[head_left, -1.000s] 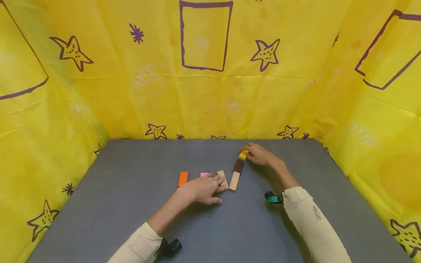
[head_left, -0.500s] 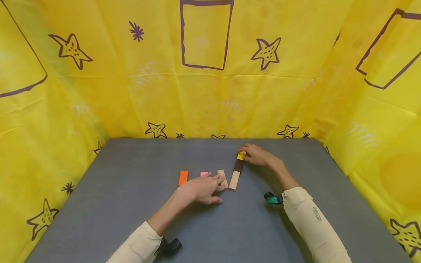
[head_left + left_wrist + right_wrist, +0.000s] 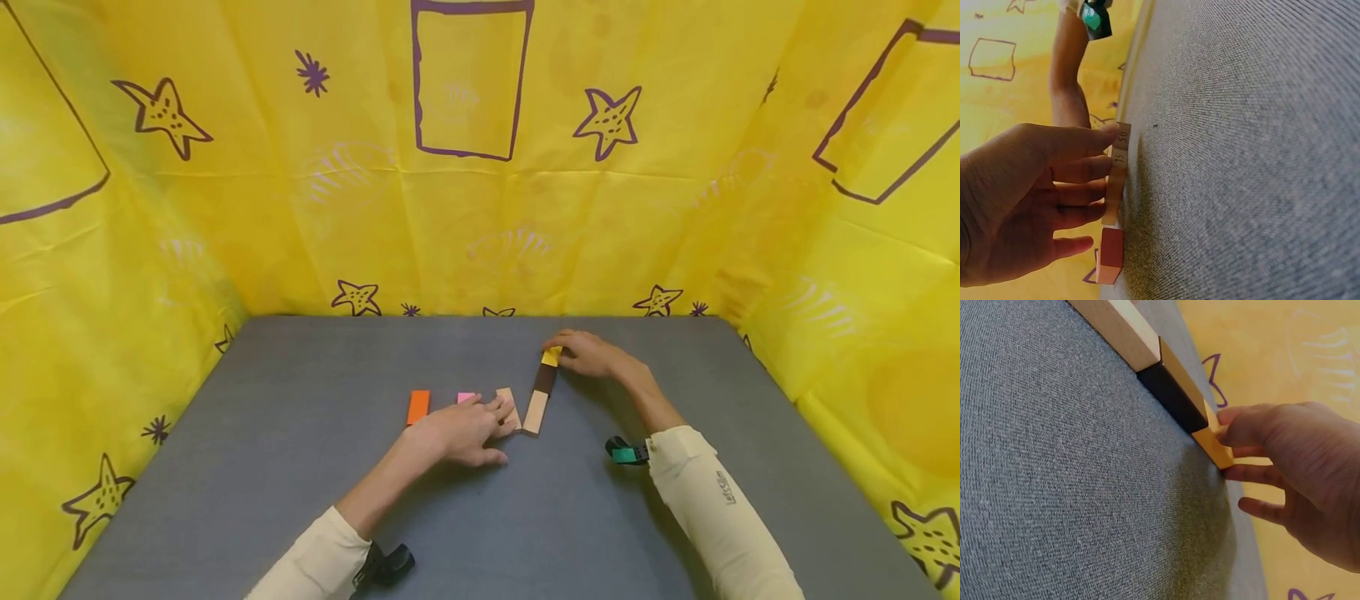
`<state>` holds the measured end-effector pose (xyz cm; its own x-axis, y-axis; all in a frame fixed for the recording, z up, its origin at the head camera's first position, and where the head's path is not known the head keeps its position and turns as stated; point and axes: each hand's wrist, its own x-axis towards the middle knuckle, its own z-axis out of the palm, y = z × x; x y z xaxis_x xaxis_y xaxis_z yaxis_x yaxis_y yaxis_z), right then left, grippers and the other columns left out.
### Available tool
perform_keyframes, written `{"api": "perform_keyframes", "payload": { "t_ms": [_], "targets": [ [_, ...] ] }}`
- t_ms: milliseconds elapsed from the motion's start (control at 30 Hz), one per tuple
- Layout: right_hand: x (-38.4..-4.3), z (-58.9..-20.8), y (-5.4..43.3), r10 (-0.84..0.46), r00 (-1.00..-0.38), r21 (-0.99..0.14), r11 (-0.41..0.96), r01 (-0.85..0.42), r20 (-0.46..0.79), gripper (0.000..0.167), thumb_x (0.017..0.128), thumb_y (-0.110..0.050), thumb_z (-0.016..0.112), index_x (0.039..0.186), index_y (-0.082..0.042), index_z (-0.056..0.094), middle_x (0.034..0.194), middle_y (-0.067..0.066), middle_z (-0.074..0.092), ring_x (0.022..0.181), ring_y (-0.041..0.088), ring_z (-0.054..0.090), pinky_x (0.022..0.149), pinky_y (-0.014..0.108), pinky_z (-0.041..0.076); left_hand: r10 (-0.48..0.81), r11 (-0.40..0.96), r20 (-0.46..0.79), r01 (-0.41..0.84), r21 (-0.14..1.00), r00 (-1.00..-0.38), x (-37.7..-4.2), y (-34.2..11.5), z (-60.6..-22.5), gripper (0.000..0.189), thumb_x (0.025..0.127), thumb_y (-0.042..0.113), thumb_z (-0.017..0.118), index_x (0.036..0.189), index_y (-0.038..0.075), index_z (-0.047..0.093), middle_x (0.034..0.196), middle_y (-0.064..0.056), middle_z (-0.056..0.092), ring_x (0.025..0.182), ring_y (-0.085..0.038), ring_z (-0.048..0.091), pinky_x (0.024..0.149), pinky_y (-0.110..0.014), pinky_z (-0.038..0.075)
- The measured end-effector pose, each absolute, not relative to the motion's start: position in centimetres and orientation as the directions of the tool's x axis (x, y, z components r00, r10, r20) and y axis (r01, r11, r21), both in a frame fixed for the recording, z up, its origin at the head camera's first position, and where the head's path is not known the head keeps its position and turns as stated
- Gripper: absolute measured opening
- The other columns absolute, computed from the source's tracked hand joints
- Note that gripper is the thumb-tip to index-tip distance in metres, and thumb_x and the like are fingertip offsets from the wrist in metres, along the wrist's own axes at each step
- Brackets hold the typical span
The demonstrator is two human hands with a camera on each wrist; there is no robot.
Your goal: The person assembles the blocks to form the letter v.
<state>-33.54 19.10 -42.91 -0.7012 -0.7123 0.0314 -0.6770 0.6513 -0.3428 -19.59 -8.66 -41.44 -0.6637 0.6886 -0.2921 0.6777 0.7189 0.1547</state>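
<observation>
My right hand [image 3: 588,354] grips the yellow block [image 3: 551,358] at the far end of a slanting row. A dark brown block [image 3: 545,380] meets the yellow one end to end, followed by a natural wood block [image 3: 536,413]. In the right wrist view, thumb and fingers pinch the yellow block [image 3: 1213,445]. My left hand [image 3: 456,433] rests with loosely extended fingers on a second natural wood block [image 3: 504,395], angled so its near end meets the row's near end. Two block ends in the left wrist view bear printed numbers [image 3: 1121,147].
Left of these lie a pink block [image 3: 465,397], partly hidden by my left hand, and an orange block [image 3: 418,407]. The grey tabletop [image 3: 525,525] is bordered by yellow cloth walls [image 3: 337,233]. Each sleeve carries a black wrist device [image 3: 626,452].
My right hand has shifted the yellow block slightly left, into line with the dark brown block. The left hand stays in place.
</observation>
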Motion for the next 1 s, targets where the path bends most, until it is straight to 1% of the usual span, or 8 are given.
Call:
{"api": "perform_keyframes", "payload": {
  "t_ms": [133, 300, 567, 1000],
  "targets": [
    [-33.53, -42.89, 19.43, -0.726, -0.687, -0.344, 0.639, -0.689, 0.029, 0.037, 0.102, -0.003, 0.057, 0.138, 0.001, 0.064, 0.143, 0.028, 0.061, 0.134, 0.047, 0.057, 0.113, 0.064, 0.046, 0.684, 0.724, -0.293, 0.671, 0.161, -0.668, -19.52, -8.64, -41.33, 0.062, 0.104, 0.047, 0.062, 0.157, 0.019, 0.047, 0.173, -0.007, 0.031, 0.162, -0.023, 0.028, 0.135, -0.046, 0.021],
    [-33.51, -42.76, 19.76, -0.719, -0.695, -0.358, 0.647, -0.673, 0.008, 0.040, 0.102, -0.003, 0.058, 0.142, -0.001, 0.062, 0.149, 0.028, 0.057, 0.141, 0.048, 0.052, 0.116, 0.065, 0.042, 0.682, 0.726, -0.293, 0.669, 0.160, -0.670, -19.47, -8.63, -41.12, 0.062, 0.103, 0.047, 0.062, 0.157, 0.018, 0.048, 0.173, -0.007, 0.031, 0.162, -0.024, 0.029, 0.135, -0.045, 0.021],
    [-33.37, -42.64, 19.52, -0.734, -0.679, -0.350, 0.628, -0.695, 0.030, 0.040, 0.101, -0.003, 0.059, 0.140, 0.001, 0.063, 0.148, 0.031, 0.057, 0.139, 0.049, 0.053, 0.115, 0.065, 0.044, 0.682, 0.726, -0.296, 0.666, 0.171, -0.669, -19.55, -8.70, -41.10, 0.063, 0.103, 0.047, 0.062, 0.157, 0.019, 0.047, 0.173, -0.007, 0.030, 0.162, -0.023, 0.027, 0.135, -0.046, 0.021],
    [-33.04, -42.78, 19.49, -0.733, -0.680, -0.345, 0.629, -0.697, 0.038, 0.040, 0.099, 0.000, 0.063, 0.139, 0.003, 0.062, 0.146, 0.031, 0.056, 0.136, 0.049, 0.053, 0.113, 0.066, 0.044, 0.685, 0.725, -0.291, 0.666, 0.177, -0.668, -19.48, -8.70, -41.32, 0.063, 0.103, 0.047, 0.063, 0.157, 0.018, 0.048, 0.173, -0.007, 0.030, 0.162, -0.023, 0.028, 0.135, -0.046, 0.021]
  ]
}}
